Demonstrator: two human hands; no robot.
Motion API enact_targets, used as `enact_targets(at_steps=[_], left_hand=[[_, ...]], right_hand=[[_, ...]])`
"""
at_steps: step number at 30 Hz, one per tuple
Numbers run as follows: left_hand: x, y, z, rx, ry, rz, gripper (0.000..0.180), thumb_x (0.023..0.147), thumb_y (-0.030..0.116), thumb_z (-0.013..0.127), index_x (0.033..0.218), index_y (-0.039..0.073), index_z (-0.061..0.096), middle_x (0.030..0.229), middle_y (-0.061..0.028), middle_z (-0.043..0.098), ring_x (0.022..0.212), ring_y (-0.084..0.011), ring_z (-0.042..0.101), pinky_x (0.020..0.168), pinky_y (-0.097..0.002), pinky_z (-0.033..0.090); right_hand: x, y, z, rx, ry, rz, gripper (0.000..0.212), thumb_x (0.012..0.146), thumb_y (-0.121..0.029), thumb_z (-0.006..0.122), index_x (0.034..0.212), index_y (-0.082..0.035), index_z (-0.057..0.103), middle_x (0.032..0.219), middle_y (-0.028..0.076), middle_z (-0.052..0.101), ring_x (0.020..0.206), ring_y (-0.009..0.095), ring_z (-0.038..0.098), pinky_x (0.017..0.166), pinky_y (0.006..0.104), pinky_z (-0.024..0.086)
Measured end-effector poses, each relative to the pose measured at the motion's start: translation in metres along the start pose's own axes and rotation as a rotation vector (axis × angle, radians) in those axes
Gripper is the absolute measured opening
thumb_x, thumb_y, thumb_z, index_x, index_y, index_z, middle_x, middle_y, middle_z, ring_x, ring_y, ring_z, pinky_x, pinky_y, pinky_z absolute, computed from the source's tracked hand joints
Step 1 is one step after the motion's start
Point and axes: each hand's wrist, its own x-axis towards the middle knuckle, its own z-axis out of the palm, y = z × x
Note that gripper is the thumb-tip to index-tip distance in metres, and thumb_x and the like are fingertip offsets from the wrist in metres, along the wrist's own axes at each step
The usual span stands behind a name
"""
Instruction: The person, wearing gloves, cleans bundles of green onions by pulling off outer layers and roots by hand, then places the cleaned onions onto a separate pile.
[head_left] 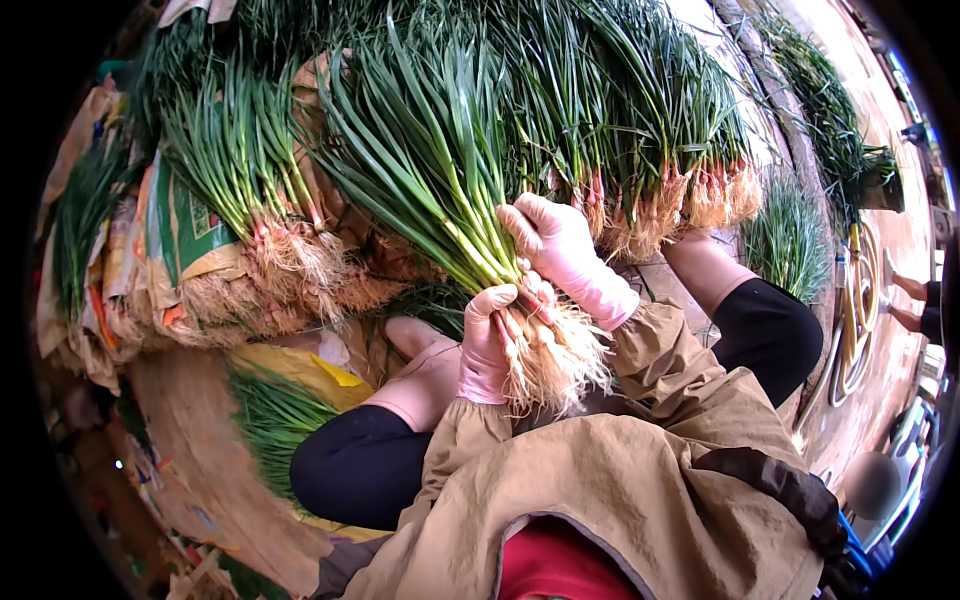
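Note:
In front of me I hold a bunch of green garlic (465, 215), its long flat leaves fanning away to the upper left and its pale stringy roots (560, 355) hanging toward my lap. My left hand (487, 335), in a pale pink glove, is closed round the lower stems just above the roots. Higher up on the far side, my right hand (560, 240), gloved alike, has its fingers curled against the stems. The bunch partly hides the fingertips of both hands.
Ahead lie thick rows of green garlic (660, 110), roots toward me. Another pile (270, 230) rests on sacks at the left. Loose greens lie on a yellow sheet (300, 365) by my left knee and on the right (788, 240). A coiled hose (857, 320) is farther right.

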Motion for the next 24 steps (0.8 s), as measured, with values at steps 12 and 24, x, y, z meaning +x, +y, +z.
enact_targets(at_steps=[12,24], left_hand=[[0.007,0.008,0.004,0.089,0.062,-0.062,0.034,0.076,0.011,0.059,0.108,0.003,0.050,0.090,-0.0111,0.059,0.088,-0.0263,0.059,0.078,-0.0407,0.051],[0.002,0.014,-0.004,-0.037,-0.028,-0.037,0.036,0.078,0.016,0.066,0.110,0.004,0.052,0.092,-0.0093,0.060,0.091,-0.0267,0.058,0.075,-0.0396,0.051]], right_hand=[[0.082,0.113,-0.030,-0.728,-0.047,0.139,0.023,0.092,-0.027,0.058,0.106,-0.008,0.059,0.095,0.013,0.063,0.082,0.022,0.062,0.077,0.0362,0.050],[0.000,0.067,-0.056,-0.679,-1.091,0.077,0.025,0.090,-0.024,0.056,0.104,-0.007,0.068,0.088,0.010,0.069,0.080,0.021,0.065,0.073,0.0316,0.052]])
